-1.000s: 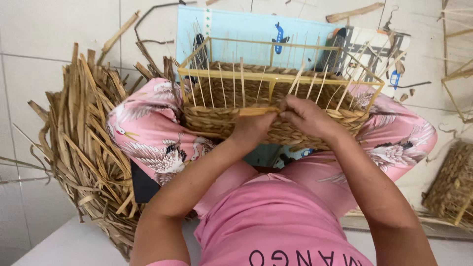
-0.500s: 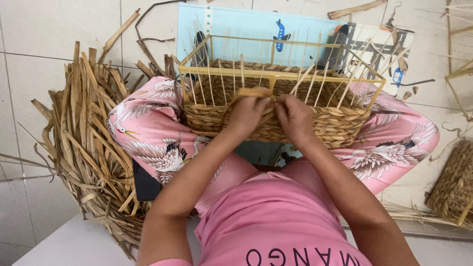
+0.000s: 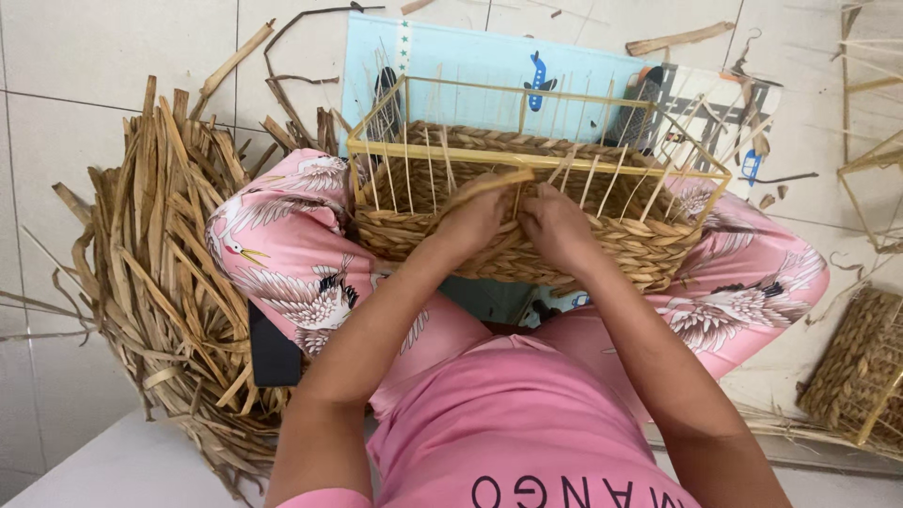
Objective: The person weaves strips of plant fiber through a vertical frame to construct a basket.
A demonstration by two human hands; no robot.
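Tiled floor (image 3: 113, 56), dried leaf pile (image 3: 160, 282) at left. Half-woven basket (image 3: 527, 235) on yellow wire frame (image 3: 451, 155) rests on lap. Left hand (image 3: 475, 221) and right hand (image 3: 555, 226) at near wall; both grips closed on one flat leaf strip (image 3: 494, 182) (fingertips partly hidden).

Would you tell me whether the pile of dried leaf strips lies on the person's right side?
No, the pile of dried leaf strips lies on the floor at the person's left, beside the left knee.
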